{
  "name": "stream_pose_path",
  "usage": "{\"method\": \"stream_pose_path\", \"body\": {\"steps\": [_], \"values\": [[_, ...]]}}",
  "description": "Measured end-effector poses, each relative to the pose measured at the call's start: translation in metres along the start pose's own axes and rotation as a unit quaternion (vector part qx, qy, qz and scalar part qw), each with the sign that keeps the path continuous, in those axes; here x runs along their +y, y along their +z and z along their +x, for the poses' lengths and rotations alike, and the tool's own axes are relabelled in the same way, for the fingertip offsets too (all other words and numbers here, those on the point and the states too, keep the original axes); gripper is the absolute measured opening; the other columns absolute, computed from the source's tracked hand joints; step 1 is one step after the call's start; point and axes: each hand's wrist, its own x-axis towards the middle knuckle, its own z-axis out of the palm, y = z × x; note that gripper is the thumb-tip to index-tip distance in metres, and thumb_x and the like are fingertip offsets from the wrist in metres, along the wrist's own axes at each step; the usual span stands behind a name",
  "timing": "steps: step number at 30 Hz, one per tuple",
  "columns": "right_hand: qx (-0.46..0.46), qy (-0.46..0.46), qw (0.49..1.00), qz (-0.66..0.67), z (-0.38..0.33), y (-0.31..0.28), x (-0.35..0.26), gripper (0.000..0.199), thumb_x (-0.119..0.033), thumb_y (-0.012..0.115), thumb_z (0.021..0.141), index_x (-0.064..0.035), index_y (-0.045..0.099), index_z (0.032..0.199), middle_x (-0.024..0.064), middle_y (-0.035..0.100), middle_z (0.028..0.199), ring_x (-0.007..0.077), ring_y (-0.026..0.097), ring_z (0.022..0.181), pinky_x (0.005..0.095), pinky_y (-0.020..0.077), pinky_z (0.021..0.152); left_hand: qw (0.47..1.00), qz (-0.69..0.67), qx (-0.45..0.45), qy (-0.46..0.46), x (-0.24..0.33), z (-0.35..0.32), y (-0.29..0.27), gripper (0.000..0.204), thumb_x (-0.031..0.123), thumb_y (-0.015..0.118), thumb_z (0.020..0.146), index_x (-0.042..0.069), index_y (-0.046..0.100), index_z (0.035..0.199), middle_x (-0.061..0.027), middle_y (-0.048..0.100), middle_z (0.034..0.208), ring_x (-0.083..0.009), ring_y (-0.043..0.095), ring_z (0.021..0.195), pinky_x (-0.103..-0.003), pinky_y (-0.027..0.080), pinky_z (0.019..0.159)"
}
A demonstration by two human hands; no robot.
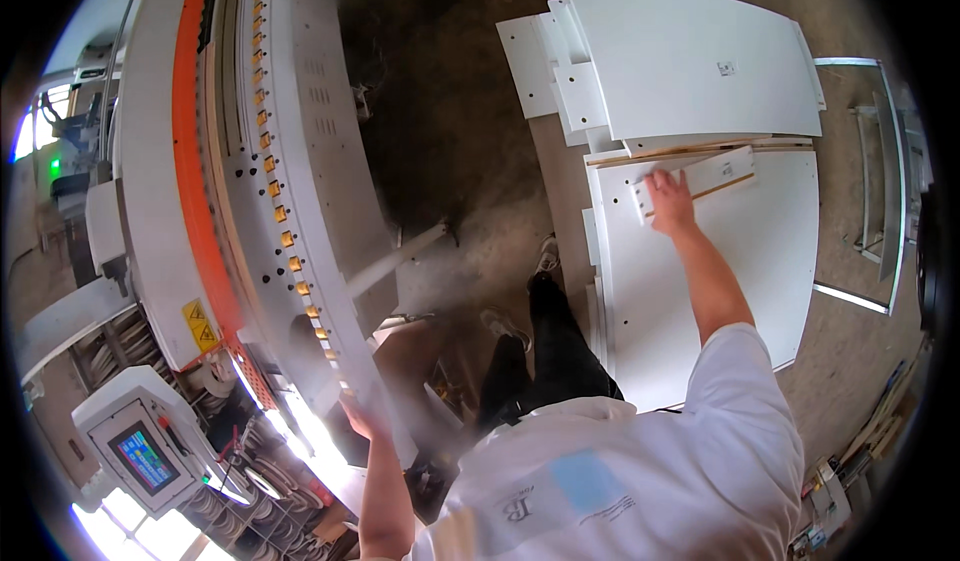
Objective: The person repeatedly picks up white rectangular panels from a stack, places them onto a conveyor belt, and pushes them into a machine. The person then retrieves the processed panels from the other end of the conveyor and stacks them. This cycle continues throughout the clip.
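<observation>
My right hand (pixel 668 201) is on a narrow white board (pixel 715 177) near its left end, fingers bent across it and the thumb apart. The board lies slantwise over a large white panel (pixel 710 281), and a brown edge shows along its lower side. Small dark holes mark its left end. At the lower left, my left hand (pixel 364 417) is beside the near end of a long machine (pixel 325 161) with a row of yellow rollers. Its fingers are partly hidden and blurred, so I cannot make out what they hold, if anything.
Another stack of white panels (pixel 690 61) lies farther off. A control screen (pixel 146 458) stands at lower left beside the orange-striped machine. A metal frame (pixel 888 191) is on the right. A pale bar (pixel 400 259) juts from the machine toward the walkway. My shoes (pixel 546 254) are on the floor.
</observation>
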Motion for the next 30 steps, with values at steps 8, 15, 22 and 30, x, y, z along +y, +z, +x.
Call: {"method": "stream_pose_path", "body": {"steps": [8, 15, 22, 30], "values": [[0.03, -0.152, 0.979, 0.131, -0.124, -0.053, -0.138, 0.086, -0.03, 0.086, 0.058, -0.0166, 0.054, 0.136, 0.0076, 0.052, 0.133, 0.0259, 0.045, 0.135, 0.0644, 0.0214, 0.12, 0.951, -0.044, 0.012, 0.306, 0.076, -0.037, -0.004, 0.075, 0.026, 0.079, 0.083, 0.005, 0.043, 0.145, -0.0151, 0.057, 0.138, -0.0358, 0.049, 0.132, -0.046, 0.04, 0.11], [0.045, -0.257, 0.946, 0.191, -0.239, -0.11, -0.262, 0.093, -0.045, 0.088, 0.058, -0.0158, 0.053, 0.139, 0.0093, 0.051, 0.136, 0.0277, 0.05, 0.132, 0.0631, 0.0249, 0.118, 0.808, -0.264, -0.485, 0.206, 0.139, -0.116, 0.05, 0.048, 0.039, 0.076, 0.086, 0.0, 0.066, 0.111, -0.0158, 0.072, 0.097, -0.0279, 0.07, 0.085, -0.038, 0.053, 0.078], [0.196, -0.342, 0.862, 0.319, -0.299, -0.127, -0.328, 0.081, -0.043, 0.085, 0.067, -0.0113, 0.056, 0.136, 0.0099, 0.059, 0.129, 0.0312, 0.055, 0.123, 0.0556, 0.0318, 0.117, 0.82, -0.407, -0.364, 0.168, 0.04, -0.095, 0.01, 0.028, 0.027, 0.075, 0.089, 0.002, 0.072, 0.101, -0.0109, 0.074, 0.086, -0.0198, 0.069, 0.078, -0.035, 0.053, 0.074], [0.095, -0.44, 0.798, 0.401, -0.346, -0.137, -0.362, 0.02, -0.024, 0.081, 0.078, -0.0097, 0.073, 0.09, 0.0013, 0.07, 0.075, 0.0166, 0.066, 0.059, 0.0302, 0.0533, 0.057, 0.578, -0.747, -0.328, 0.004, -0.092, -0.075, -0.045, 0.025, 0.013, 0.06, 0.101, 0.0, 0.065, 0.122, -0.0061, 0.069, 0.117, -0.0138, 0.061, 0.11, -0.032, 0.046, 0.099]]}}
